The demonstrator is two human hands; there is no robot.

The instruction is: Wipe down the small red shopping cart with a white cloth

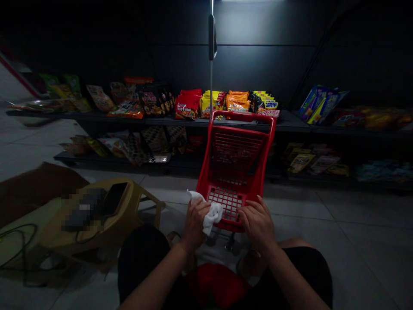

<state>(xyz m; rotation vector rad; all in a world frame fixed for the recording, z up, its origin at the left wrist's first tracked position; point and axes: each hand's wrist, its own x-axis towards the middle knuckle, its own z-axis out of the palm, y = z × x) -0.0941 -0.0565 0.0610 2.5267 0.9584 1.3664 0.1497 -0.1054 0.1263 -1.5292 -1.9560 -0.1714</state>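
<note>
White cloth (213, 218) bunched in the left hand (194, 226) beside a red shopping cart (241, 115).
Its fingers (198, 206) close around the cloth at the cart's near end; the right hand (258, 224) lies open, fingers spread on the cart's grid.

The light is dim and comes from a lamp (251, 1) far ahead of the right grip (258, 223); left of the left grip (194, 224) is one pixel-blurred patch (83, 210).

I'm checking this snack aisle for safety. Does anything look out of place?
Yes: a thin black cable lies in loose loops at the lower left, beside a tan plastic stool. It looks odd because it trails low in the walkway in front of the shelves, where someone could trip on it.
</note>
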